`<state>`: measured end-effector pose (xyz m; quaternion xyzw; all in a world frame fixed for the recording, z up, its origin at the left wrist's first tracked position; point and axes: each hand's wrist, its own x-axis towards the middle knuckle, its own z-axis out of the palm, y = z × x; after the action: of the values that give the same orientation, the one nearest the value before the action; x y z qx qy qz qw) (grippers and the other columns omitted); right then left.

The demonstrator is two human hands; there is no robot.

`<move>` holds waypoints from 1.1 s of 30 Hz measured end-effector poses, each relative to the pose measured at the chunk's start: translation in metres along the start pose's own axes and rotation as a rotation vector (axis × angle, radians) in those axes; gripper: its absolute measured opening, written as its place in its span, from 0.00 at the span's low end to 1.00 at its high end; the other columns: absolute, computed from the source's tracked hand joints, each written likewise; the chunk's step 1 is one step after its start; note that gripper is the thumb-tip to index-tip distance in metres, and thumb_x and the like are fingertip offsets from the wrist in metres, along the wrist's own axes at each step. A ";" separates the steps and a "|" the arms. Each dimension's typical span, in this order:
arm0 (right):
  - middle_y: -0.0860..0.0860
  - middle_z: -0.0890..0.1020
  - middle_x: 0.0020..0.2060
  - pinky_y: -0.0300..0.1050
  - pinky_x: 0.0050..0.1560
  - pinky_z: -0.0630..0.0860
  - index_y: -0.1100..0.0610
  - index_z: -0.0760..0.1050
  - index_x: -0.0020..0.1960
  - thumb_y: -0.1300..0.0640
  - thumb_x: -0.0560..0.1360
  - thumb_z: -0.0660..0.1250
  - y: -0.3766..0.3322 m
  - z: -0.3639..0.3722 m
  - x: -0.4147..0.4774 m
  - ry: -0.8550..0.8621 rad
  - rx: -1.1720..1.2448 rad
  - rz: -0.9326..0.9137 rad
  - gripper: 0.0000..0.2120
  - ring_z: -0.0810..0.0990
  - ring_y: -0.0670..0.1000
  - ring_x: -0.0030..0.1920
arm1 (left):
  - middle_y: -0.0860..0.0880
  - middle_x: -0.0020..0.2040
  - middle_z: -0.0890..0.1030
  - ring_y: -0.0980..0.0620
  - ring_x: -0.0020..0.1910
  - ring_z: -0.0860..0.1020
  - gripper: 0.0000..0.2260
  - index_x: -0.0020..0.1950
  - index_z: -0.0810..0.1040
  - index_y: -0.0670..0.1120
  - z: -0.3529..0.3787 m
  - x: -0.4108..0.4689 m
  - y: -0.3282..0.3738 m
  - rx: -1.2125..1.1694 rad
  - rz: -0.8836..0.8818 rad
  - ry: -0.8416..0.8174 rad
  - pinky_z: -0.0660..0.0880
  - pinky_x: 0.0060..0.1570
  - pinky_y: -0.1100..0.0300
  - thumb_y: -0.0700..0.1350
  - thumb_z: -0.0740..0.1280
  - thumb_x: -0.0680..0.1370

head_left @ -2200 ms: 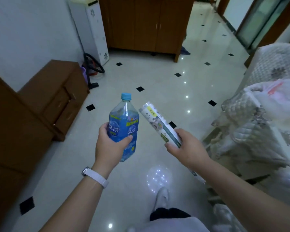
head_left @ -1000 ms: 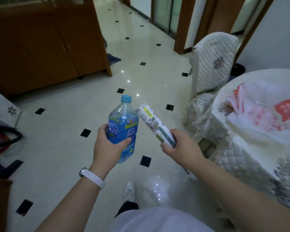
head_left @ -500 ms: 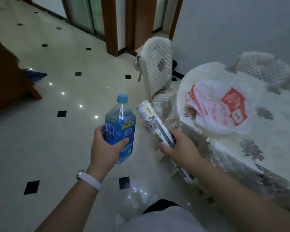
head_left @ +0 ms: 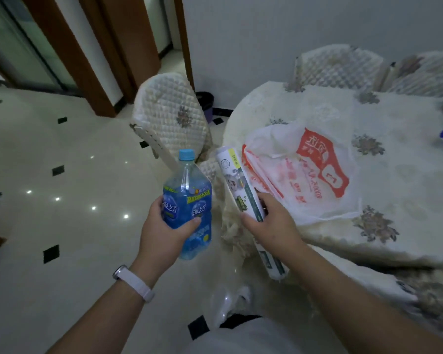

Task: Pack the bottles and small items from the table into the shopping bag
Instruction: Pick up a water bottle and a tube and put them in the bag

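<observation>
A person's left hand (head_left: 164, 227) wraps closed around an upright blue bottle (head_left: 187, 200) above the floor while the right hand (head_left: 271, 222) grips a long printed roll (head_left: 243, 198) beside the table's (head_left: 407, 200) near-left edge, where a white-and-red shopping bag (head_left: 304, 172) lies flat.

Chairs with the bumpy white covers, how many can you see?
3. One chair stands left of the table; two more, and, are behind it by the wall. Others may be hidden.
</observation>
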<state>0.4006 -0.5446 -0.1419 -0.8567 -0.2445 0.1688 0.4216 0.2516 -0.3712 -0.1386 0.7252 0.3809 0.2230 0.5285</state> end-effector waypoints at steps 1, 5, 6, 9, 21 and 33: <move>0.42 0.81 0.44 0.50 0.43 0.81 0.43 0.72 0.55 0.45 0.71 0.71 -0.001 -0.007 0.016 0.033 0.017 -0.001 0.15 0.80 0.42 0.41 | 0.60 0.52 0.80 0.70 0.44 0.79 0.27 0.61 0.71 0.54 0.009 0.017 0.007 0.014 0.009 -0.020 0.75 0.39 0.73 0.40 0.79 0.69; 0.41 0.80 0.44 0.41 0.38 0.76 0.43 0.70 0.54 0.45 0.72 0.72 0.002 -0.045 0.066 0.139 0.061 0.033 0.14 0.78 0.40 0.40 | 0.59 0.52 0.79 0.71 0.43 0.79 0.27 0.61 0.71 0.51 0.056 0.075 0.035 0.057 0.061 -0.117 0.75 0.41 0.73 0.40 0.79 0.68; 0.41 0.79 0.44 0.40 0.38 0.75 0.43 0.70 0.54 0.46 0.73 0.72 0.004 -0.056 0.075 0.168 0.064 0.037 0.14 0.78 0.40 0.41 | 0.59 0.52 0.79 0.72 0.42 0.78 0.27 0.61 0.71 0.50 0.069 0.086 0.042 0.059 0.079 -0.143 0.74 0.39 0.75 0.39 0.79 0.68; 0.41 0.79 0.43 0.37 0.38 0.74 0.43 0.69 0.54 0.47 0.73 0.72 0.013 -0.089 0.093 0.289 0.090 0.078 0.14 0.78 0.41 0.41 | 0.56 0.53 0.79 0.71 0.44 0.78 0.29 0.62 0.71 0.47 0.107 0.113 0.063 0.074 0.137 -0.225 0.74 0.42 0.74 0.41 0.81 0.66; 0.39 0.78 0.47 0.41 0.45 0.75 0.45 0.67 0.57 0.49 0.74 0.72 0.065 -0.114 0.110 0.560 0.235 0.386 0.18 0.78 0.41 0.47 | 0.60 0.55 0.76 0.64 0.52 0.77 0.31 0.64 0.68 0.50 0.221 0.207 0.099 0.083 0.252 -0.583 0.76 0.47 0.65 0.44 0.81 0.67; 0.48 0.76 0.36 0.51 0.35 0.75 0.49 0.69 0.47 0.46 0.72 0.70 0.070 -0.090 0.160 0.642 -0.124 0.682 0.12 0.76 0.49 0.34 | 0.56 0.55 0.76 0.71 0.47 0.78 0.29 0.61 0.67 0.51 0.284 0.275 0.061 0.002 0.171 -0.970 0.75 0.41 0.74 0.38 0.80 0.68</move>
<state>0.5965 -0.5491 -0.1581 -0.9205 0.1840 0.0092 0.3446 0.6449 -0.3334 -0.2003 0.7744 0.0303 -0.0982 0.6243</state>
